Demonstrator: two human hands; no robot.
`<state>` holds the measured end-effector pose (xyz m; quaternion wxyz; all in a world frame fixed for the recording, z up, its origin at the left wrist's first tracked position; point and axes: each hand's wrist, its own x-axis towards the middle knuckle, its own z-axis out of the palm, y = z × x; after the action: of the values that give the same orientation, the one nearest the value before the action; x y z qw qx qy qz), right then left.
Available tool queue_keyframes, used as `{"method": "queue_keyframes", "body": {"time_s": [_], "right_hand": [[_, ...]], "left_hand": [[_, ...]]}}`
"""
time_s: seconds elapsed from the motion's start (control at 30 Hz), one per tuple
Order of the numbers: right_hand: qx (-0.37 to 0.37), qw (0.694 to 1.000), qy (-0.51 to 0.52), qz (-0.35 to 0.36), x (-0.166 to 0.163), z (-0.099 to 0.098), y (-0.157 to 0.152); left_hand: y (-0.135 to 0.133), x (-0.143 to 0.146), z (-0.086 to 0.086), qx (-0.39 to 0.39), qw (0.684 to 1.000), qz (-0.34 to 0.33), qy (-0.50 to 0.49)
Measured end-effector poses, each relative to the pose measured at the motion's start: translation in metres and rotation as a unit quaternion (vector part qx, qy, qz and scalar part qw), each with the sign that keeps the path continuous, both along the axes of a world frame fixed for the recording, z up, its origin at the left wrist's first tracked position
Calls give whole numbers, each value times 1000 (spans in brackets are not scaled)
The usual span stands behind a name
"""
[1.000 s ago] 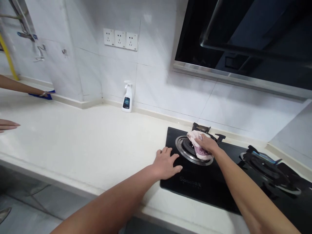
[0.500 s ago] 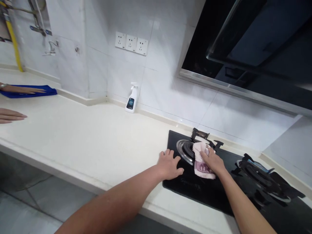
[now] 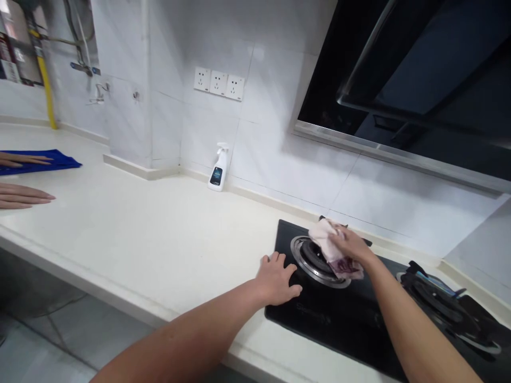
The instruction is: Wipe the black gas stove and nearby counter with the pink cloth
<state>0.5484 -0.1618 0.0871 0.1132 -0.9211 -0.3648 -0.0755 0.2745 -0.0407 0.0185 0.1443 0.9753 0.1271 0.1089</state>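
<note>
My right hand [image 3: 350, 246] is closed on a pale pink cloth [image 3: 328, 243] and presses it onto the left burner [image 3: 310, 259] of a black glass gas hob [image 3: 343, 314]. My left hand [image 3: 277, 278] lies flat with fingers spread on the hob's front left corner, holding nothing. A second burner with a black grate [image 3: 443, 298] sits to the right of my arm.
A white spray bottle [image 3: 217, 168] stands against the tiled wall. A black range hood [image 3: 403, 80] hangs over the hob. At the far left another person's hands [image 3: 24, 194] rest on the cream counter [image 3: 131, 229], one on a blue cloth [image 3: 43, 160].
My right hand has pushed the pink cloth from the front of the burner back over its far side. The other person's hand and blue cloth slid left. My left hand stays put.
</note>
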Motion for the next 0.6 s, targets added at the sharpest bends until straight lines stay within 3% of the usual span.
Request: {"method": "queue_keyframes", "body": {"time_s": [0.2, 0.37, 0.6], "right_hand": [[-78, 997, 21, -18, -1, -40, 42], [-103, 994, -44, -11, -17, -39, 43], [-116, 977, -156, 88, -52, -35, 29]], "left_hand": [[0, 4, -4, 9, 1000, 0, -12], [-1, 5, -3, 15, 1000, 5, -14], [1, 5, -2, 22, 1000, 6, -14]]}}
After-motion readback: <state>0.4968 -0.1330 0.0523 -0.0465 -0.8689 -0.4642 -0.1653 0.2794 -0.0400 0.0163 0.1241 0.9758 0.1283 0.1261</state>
